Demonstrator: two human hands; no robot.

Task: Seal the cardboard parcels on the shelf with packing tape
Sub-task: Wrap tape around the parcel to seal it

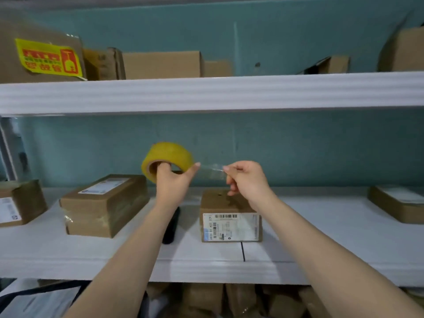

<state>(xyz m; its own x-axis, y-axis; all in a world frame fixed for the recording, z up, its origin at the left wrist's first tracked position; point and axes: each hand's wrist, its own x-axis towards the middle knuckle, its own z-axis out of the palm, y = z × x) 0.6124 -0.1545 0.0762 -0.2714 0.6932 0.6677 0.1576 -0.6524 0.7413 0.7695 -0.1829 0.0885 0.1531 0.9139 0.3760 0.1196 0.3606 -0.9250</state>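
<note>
My left hand (175,180) holds a yellow roll of packing tape (169,157) in the air, fingers hooked through its core and thumb on the outer edge. My right hand (246,180) pinches the free end of a clear tape strip (212,169) pulled a short way off the roll. Both hands hover above a small cardboard parcel (230,216) with a white barcode label on its front, standing mid-shelf. A larger labelled parcel (105,204) lies to its left.
A black cylindrical object (171,226) lies on the white shelf (321,237) between the two parcels. More parcels sit at the far left (19,203) and far right (398,203). The upper shelf (211,94) holds several boxes. Boxes fill the space below.
</note>
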